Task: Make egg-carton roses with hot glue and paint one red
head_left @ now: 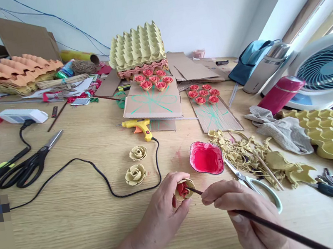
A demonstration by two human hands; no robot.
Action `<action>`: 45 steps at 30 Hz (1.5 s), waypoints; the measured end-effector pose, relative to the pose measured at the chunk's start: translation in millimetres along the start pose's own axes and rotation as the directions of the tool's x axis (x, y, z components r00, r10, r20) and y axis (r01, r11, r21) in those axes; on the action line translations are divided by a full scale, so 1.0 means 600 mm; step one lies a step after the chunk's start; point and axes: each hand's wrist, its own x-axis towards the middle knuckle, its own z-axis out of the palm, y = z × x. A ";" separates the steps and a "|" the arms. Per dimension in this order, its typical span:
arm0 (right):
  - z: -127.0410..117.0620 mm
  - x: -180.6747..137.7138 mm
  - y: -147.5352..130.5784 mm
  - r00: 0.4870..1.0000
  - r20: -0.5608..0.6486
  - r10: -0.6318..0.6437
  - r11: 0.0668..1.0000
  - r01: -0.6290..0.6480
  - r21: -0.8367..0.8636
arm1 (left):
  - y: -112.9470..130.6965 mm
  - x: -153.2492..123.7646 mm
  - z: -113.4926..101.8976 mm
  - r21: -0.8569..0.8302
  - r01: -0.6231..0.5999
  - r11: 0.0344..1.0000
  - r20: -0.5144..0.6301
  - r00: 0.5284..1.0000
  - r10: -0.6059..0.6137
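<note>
Between the thumb and fingers of my left hand (172, 197) is a cardboard rose (184, 189), its centre red and its outer petals still pale yellow. My right hand (246, 213) grips a paintbrush (264, 222) with a dark handle, the tip touching the rose's inner petals. Just beyond both hands stands a small dish of red paint (206, 158). Two unpainted roses lie to the left, an upper rose (138, 153) and a lower rose (135, 174). Light-green-handled scissors (260, 187) are partly hidden behind my right hand.
A yellow glue gun (139, 128) trails its black cord across the table. Black scissors (30, 165) lie left. Egg-carton scraps (253, 155), keys (330, 184) and egg trays (332, 132) are right. Red roses sit on cardboard (153, 103) at the back, below stacked egg trays (136, 45).
</note>
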 end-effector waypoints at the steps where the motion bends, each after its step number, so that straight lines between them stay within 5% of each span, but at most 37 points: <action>1: -0.001 -0.001 0.000 1.000 -0.020 0.006 1.000 -0.006 0.014 | -0.002 0.000 0.001 0.009 -0.004 1.000 -0.003 1.000 0.004; 5: -0.005 -0.003 0.003 0.997 -0.080 -0.019 0.999 0.021 0.028 | -0.009 0.000 0.004 0.040 -0.022 0.999 -0.002 1.000 0.023; 12: 0.000 0.008 0.000 0.999 0.032 -0.030 0.998 0.032 -0.049 | -0.008 0.001 0.004 0.065 -0.090 0.994 0.042 0.995 0.088; 23: -0.004 0.008 0.003 0.999 0.031 -0.022 0.999 0.023 -0.028 | -0.007 0.002 0.003 0.015 -0.031 0.999 0.030 0.999 0.030; 30: -0.008 0.007 0.004 0.983 -0.181 -0.027 0.996 0.043 0.083 | -0.015 0.006 0.009 -0.325 0.222 0.919 0.085 0.975 -0.205; 39: -0.010 0.011 0.006 0.952 -0.305 -0.021 0.999 0.035 0.040 | -0.015 0.016 0.006 -0.601 0.322 0.731 0.185 0.946 -0.265; 45: -0.012 0.012 0.011 0.952 -0.304 -0.014 1.000 0.007 -0.026 | -0.026 0.013 0.012 -0.591 0.284 0.755 0.169 0.959 -0.228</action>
